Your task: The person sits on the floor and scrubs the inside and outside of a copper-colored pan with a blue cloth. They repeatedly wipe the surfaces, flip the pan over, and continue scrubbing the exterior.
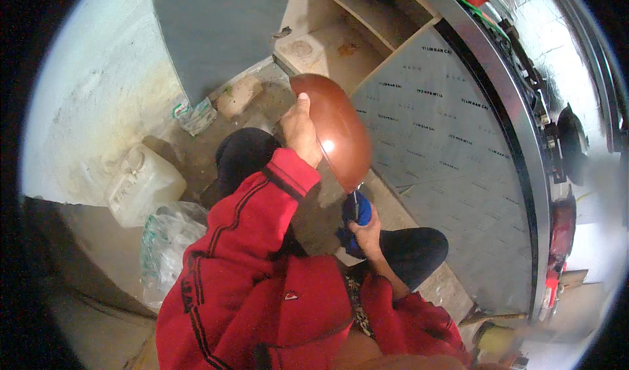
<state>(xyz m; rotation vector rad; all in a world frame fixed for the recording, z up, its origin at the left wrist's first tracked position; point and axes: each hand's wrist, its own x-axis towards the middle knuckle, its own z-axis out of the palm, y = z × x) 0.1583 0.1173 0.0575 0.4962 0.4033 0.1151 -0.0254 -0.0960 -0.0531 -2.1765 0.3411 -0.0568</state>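
Note:
My left hand point(299, 130) grips the left rim of a glossy copper-brown, rounded pan point(339, 129), thumb on its outer side. The pan is tilted up on edge, its outside towards me and its inside hidden. Just below its lower end, my right hand point(367, 230) is closed around a blue, cloth-like item point(363, 212). A thin metal piece point(356, 200) shows between the pan and the blue item; I cannot tell whether it is the pan's handle.
A grey panel with printed writing point(432, 139) stands close on the right, beside an open cabinet with a shelf point(363, 21). On the floor to the left are a whitish plastic jerrycan point(145, 183), a clear plastic bag point(172, 247), a crumpled wrapper point(196, 117) and a stone-like block point(240, 96).

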